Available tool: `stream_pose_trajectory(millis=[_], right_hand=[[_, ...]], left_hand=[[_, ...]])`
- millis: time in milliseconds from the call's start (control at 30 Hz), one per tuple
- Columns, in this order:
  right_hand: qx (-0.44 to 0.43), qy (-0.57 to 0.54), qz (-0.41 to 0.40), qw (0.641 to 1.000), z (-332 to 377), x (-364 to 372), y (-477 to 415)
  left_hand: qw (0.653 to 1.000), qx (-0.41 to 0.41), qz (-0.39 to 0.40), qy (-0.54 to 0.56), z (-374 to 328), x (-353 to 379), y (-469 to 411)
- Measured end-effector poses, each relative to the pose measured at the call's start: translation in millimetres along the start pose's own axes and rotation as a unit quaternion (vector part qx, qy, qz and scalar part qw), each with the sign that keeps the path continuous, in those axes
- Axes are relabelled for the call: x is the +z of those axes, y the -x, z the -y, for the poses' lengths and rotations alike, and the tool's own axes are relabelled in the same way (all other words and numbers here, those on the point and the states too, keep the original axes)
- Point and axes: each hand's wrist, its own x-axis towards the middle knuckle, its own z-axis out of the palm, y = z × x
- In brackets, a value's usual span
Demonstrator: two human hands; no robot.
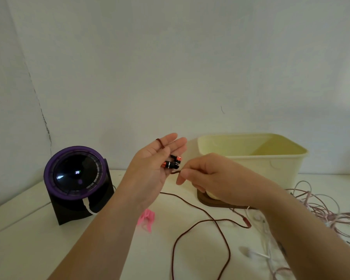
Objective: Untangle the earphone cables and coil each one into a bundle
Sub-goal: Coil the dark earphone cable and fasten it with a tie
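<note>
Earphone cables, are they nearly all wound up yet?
Nope. No finished bundle shows. The dark red braided cable is just started: looped round a left hand finger, pinched by the right hand, mostly trailing on the white table. The tangled pink cables and white earphones wait.

Grip point: the right hand (208, 176) pinches the braided cable (205, 213) just right of the left hand (156, 164).

- Earbuds (173, 163) lie on the left palm, just up and left of the grip. A turn of cable sits round a left finger beyond them.
- Below the grip, the cable's run lies on the table (38, 249).
- Behind and right, a tub (251, 156) stands on a board (210, 202).
- Well left is a round device (77, 178).
- Below left is a clip (147, 218).
- Well right, beside the tub, is a tangle of cables (321, 209).
</note>
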Motion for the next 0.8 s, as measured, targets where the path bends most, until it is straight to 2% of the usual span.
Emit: stream_pose_trajectory(millis=[300,600,800], right_hand=[[-0.018,-0.012,-0.115,0.993,-2.6,-25.6,9.2],[-0.017,-0.006,-0.101,0.995,-0.8,-34.6,14.8],[0.003,0.024,-0.083,0.996,-0.1,-44.5,22.0]], left_hand=[[0.992,-0.067,0.107,-0.015,1.8,11.4,7.8],[0.989,-0.08,0.117,0.05,2.5,9.5,7.3],[0.985,-0.095,0.136,0.055,2.2,7.9,7.6]])
